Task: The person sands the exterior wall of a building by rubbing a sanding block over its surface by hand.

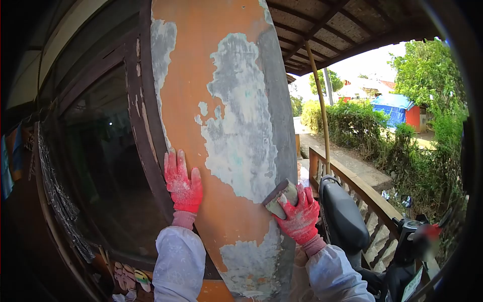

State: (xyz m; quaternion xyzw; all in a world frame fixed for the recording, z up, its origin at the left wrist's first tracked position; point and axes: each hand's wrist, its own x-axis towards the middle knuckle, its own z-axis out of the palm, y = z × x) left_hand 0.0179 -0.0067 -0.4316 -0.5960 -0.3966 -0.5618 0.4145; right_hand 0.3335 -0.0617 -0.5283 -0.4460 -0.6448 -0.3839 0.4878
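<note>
An orange wall (pixel 191 90) with peeled grey and whitish patches (pixel 239 126) rises in front of me. My left hand (pixel 183 185), in a dusty red glove, lies flat against its left part, fingers extended, beside the dark window frame. Lower right, my right hand (pixel 300 214) wears a matching glove and is closed around a greyish sanding block (pixel 283 198). The block touches the wall near its right corner, at the lower edge of the large bare patch. Its face against the wall is hidden.
A dark-framed window (pixel 108 151) stands at left, with sandals (pixel 132 276) below it. To the right are a motorbike seat (pixel 344 216), a balustrade railing (pixel 359 186) and a bamboo pole (pixel 318 105). Hedges (pixel 354 123) line a path outside.
</note>
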